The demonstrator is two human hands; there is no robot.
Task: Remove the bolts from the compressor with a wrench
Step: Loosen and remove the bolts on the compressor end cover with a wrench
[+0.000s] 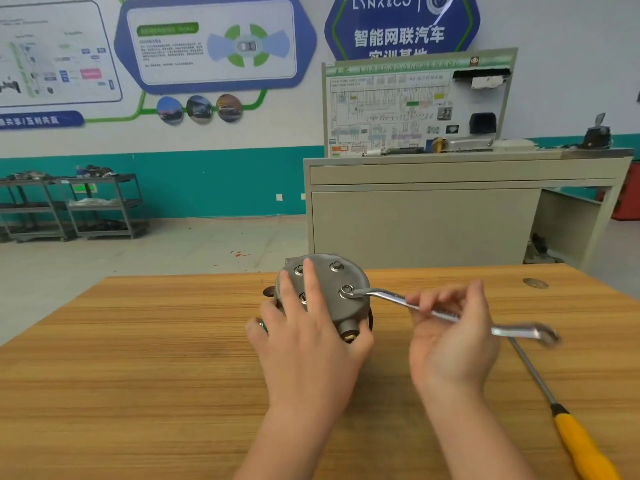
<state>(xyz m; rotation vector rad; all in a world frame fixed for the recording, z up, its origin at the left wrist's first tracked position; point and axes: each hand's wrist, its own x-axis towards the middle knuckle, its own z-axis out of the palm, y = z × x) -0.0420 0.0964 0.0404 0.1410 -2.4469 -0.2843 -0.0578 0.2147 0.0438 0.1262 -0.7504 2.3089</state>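
My left hand (304, 327) lies flat, steadying the heavy metal compressor (325, 292). My right hand (450, 327) pinches the stiff wrench (415, 306) mid-shank, ring end on a bolt (347, 291); gripping farther out should give more leverage.

Dull grey cast-metal compressor (327, 296); shiny chrome steel wrench (426, 310); grained, smooth orange-brown wooden table (156, 358); glossy yellow plastic-handled screwdriver (585, 448).

Wood table (138, 341), foreground. Grey floor (138, 251) beyond, red flecks. Wall (571, 64): white upper, teal band (207, 181) lower; blue-green posters (214, 43). Two grey carts (100, 206) far left, cluttered. Beige bench (433, 209) behind, bearing wiring-diagram board (415, 105). Light even.
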